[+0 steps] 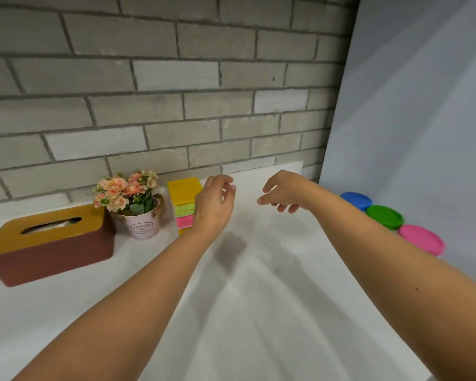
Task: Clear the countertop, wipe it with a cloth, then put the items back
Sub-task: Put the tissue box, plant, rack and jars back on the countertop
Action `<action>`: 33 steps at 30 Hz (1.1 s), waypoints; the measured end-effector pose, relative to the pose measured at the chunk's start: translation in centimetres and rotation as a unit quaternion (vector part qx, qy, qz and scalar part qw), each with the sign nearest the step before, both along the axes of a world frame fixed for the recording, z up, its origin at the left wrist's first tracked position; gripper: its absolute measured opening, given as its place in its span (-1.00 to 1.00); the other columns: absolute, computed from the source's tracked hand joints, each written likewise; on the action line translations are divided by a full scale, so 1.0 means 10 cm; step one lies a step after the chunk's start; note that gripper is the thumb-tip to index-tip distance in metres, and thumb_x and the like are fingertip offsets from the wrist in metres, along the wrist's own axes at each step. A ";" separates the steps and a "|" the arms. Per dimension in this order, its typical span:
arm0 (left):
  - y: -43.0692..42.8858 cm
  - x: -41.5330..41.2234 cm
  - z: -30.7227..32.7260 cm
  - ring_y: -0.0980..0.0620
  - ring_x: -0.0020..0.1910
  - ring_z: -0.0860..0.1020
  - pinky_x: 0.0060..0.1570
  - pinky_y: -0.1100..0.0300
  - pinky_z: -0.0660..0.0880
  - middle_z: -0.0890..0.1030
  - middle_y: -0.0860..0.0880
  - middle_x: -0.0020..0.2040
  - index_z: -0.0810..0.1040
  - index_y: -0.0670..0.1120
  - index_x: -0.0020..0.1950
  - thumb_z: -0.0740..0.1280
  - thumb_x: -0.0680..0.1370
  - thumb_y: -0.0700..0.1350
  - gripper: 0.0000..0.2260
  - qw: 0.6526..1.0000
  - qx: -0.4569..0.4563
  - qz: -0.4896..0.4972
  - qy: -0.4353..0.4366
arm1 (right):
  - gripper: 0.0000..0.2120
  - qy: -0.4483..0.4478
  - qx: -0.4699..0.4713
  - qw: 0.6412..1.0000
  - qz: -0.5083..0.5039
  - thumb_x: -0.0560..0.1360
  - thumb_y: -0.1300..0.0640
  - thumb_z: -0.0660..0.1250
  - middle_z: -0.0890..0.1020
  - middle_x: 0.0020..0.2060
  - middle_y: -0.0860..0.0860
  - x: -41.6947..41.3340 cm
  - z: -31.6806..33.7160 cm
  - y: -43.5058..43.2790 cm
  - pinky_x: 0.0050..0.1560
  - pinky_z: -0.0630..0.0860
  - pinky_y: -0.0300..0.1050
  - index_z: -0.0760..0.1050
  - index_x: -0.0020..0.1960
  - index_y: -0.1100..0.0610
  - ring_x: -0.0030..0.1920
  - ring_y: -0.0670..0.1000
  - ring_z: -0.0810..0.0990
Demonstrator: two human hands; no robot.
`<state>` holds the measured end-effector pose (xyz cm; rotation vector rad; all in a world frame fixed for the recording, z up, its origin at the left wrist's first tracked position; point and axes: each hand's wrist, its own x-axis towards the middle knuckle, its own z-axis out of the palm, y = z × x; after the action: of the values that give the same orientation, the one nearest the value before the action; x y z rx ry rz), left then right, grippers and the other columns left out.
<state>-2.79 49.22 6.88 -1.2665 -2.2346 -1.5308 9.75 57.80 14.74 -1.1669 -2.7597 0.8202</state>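
The stacked boxes (183, 200) at the back edge of the counter (259, 312) are seen just left of the left grip (213, 204), the right grip (283, 192) farther off; both are relaxed, empty.

Grey brick wall (176, 78), pale side panel (423, 105)

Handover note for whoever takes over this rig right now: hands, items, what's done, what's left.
Left hand: open, empty, over the countertop, by the stack of coloured boxes.
Right hand: open, empty, over the countertop.
Items: tissue box and flower pot at the left rear; blue-lidded tub, green-lidded tub and pink-lidded tub along the right wall.
Done: cannot tell; no cloth in view.
Left: if unwiped, clear everything, wipe, put back.
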 end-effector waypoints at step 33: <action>2.37 1.77 -0.83 -0.05 -0.09 0.52 -0.30 0.23 0.39 0.51 -0.07 0.01 0.45 -0.08 0.03 0.21 0.57 -0.16 -0.93 0.909 -0.168 -0.124 -0.361 | -0.01 -0.010 0.024 0.971 -0.237 0.21 -0.14 0.55 0.28 0.28 0.17 2.23 -1.38 2.07 0.23 0.42 -0.03 0.12 0.45 0.15 0.27 0.19 0.40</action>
<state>14.87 72.91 -1.45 -1.2384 -2.9949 -2.0300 32.04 78.51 0.99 -1.7272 -2.3325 0.6783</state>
